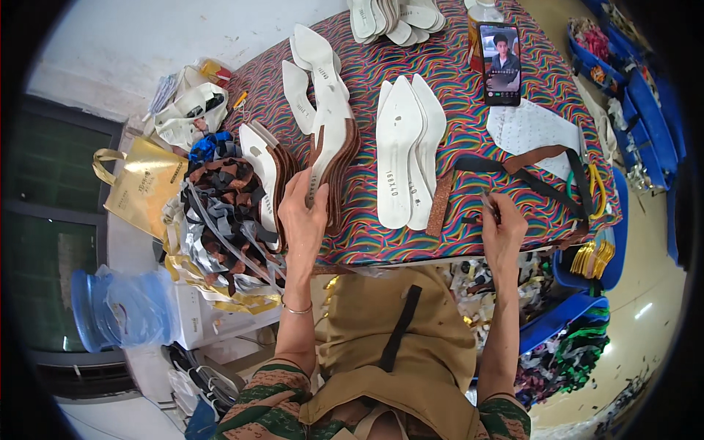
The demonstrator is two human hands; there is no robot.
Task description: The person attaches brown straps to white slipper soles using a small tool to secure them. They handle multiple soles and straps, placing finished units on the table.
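With left hand (302,213), curls fingers closed around near end of stacked white, brown-edged, shoe-shaped insoles (334,139), on wave-patterned multicoloured tablecloth (359,196), left of plain white insoles (400,154) (cannot see underside). With right hand (504,222), bunches fingertips together, right of glittery brown strip (440,205); cannot tell of any hold.

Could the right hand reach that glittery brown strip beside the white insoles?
Probably yes: the glittery brown strip lies near the right hand, with only a small dark scrap on the tablecloth between.
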